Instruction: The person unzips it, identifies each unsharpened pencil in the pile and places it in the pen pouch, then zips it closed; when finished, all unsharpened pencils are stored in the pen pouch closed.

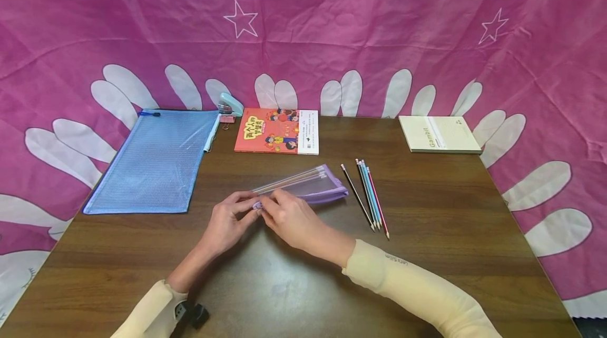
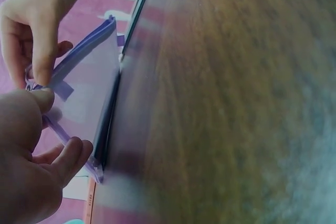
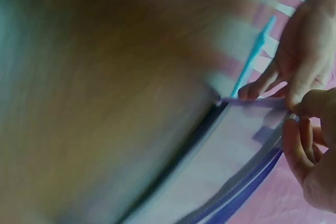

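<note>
A see-through zip pouch with purple edging is held up slightly over the table, several pencils lying inside along its far side. My left hand pinches the pouch's left end, its fingers on the purple edging in the left wrist view. Right against it, my right hand pinches the zipper at that same end. The zipper pull is mostly covered by fingertips. In the right wrist view the zipper runs away from the two hands, which meet at the corner. Loose pencils lie right of the pouch.
A blue mesh zip folder lies at the left. Behind it are a light blue stapler, a pink binder clip and a pen. A red picture book and a cream notebook lie along the back.
</note>
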A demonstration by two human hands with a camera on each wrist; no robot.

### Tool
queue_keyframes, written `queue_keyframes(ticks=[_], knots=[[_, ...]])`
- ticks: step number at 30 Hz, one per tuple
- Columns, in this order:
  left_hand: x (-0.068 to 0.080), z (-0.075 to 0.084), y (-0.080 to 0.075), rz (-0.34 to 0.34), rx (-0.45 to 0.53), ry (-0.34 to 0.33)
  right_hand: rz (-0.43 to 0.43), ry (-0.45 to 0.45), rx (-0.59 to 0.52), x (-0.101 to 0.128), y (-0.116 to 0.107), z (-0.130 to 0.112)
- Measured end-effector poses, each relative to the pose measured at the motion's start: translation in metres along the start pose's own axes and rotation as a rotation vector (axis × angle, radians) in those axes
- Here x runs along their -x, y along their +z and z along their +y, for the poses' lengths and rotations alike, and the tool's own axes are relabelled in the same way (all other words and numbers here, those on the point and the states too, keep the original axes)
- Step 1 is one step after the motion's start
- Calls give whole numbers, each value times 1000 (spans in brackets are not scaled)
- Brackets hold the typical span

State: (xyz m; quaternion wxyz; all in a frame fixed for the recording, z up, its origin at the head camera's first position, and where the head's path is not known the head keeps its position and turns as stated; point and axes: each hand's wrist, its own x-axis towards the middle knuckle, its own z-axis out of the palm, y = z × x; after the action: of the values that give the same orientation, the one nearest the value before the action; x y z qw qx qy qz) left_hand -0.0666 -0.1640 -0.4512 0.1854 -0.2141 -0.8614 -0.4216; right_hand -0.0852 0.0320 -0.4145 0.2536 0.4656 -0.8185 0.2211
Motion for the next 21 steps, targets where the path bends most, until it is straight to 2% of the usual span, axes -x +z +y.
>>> queue_keyframes(ticks=[3, 6, 14, 21], knots=[[0, 1, 0, 0, -3, 2, 30, -73, 146, 1, 2, 1], [1, 1, -1, -3, -7, 2, 39, -81, 187, 1, 3, 5], [1, 0, 0, -3, 3, 27, -1, -55, 121, 1, 1, 19], [1, -2, 0, -4, 14, 40, -2, -38, 90, 2, -1, 28]])
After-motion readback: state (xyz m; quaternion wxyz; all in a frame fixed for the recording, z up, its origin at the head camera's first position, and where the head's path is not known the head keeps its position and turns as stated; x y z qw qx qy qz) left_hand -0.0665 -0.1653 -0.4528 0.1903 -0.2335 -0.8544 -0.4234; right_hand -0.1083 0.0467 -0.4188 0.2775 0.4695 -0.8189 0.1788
